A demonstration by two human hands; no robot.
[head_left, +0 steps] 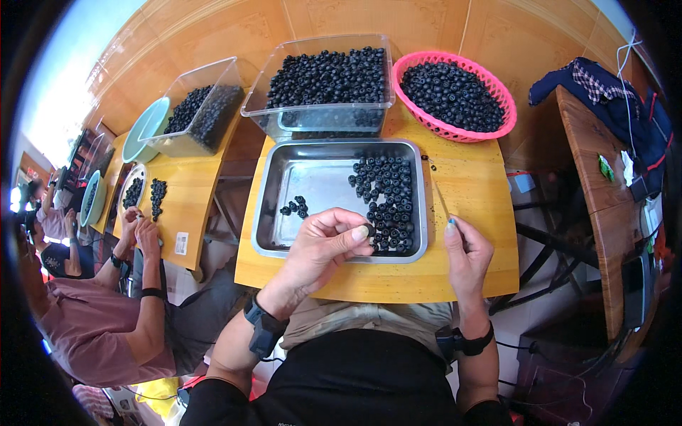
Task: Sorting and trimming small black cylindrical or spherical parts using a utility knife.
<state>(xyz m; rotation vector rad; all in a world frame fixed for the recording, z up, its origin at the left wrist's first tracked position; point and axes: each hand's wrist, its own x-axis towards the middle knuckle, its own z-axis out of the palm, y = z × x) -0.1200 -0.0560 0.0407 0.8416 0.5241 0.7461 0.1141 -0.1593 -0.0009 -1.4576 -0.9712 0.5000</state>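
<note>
Pinched between the thumb and forefinger of my left hand (320, 248) is a dark round bead (369, 229), partly covered by the fingers. That hand hovers over the near rim of a shallow metal tray (268, 192). Inside the tray, many black beads (387, 181) fill the right side, and a small cluster (295, 206) lies on the left. My right hand (469, 259), to the right of the tray, is closed on a thin pale stick-like tool (442, 199) pointing away from me. A bit of blue shows at the fingertips; the grip end is hidden.
Behind the tray stand a clear plastic bin (320, 113) and a pink basket (507, 106), both full of beads. A wooden table (593, 163) with clothing on it is at right. At left, another person (99, 319) works at a yellow table (188, 188).
</note>
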